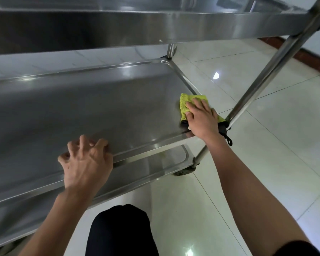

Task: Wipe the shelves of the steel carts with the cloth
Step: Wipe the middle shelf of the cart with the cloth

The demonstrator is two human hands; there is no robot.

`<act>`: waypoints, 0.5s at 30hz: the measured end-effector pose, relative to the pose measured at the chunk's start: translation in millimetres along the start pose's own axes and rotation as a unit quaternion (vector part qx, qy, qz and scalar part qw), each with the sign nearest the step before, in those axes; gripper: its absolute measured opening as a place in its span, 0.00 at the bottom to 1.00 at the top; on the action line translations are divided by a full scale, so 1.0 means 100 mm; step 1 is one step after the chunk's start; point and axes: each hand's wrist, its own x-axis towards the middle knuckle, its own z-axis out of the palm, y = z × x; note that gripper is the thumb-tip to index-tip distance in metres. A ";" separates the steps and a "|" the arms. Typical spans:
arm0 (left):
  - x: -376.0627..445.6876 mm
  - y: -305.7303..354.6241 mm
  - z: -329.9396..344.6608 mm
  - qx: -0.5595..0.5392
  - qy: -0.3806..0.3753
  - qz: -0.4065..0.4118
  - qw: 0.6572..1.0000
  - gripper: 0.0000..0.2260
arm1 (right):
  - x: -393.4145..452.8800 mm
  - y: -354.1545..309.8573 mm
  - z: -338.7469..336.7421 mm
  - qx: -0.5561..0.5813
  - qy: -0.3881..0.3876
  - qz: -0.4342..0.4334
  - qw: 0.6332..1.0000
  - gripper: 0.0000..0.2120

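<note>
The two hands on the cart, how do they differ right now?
The right hand lies flat with straight fingers pressing the yellow-green cloth onto the middle shelf near its right corner; the left hand holds no cloth. The left hand's fingers are curled, braced on the shelf's front rim. The right hand reaches farther in than the left. Both are bare and touch the same shelf.

The cloth [192, 100] is bright yellow-green with fine dark speckles, and has a black edge with a black loop. The cart's middle shelf [81, 111] is brushed grey steel, as are the top shelf [137, 28] and the post [266, 74]. The floor [266, 154] is glossy off-white tile with thin dark joints; its skirting [310, 58] is reddish-brown. The trouser knee [120, 230] is black.
</note>
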 end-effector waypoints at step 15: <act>0.05 0.01 -0.08 -0.009 -0.027 0.020 0.999 0.09 | -0.25 -0.74 0.12 -0.002 0.001 -0.028 1.000 0.21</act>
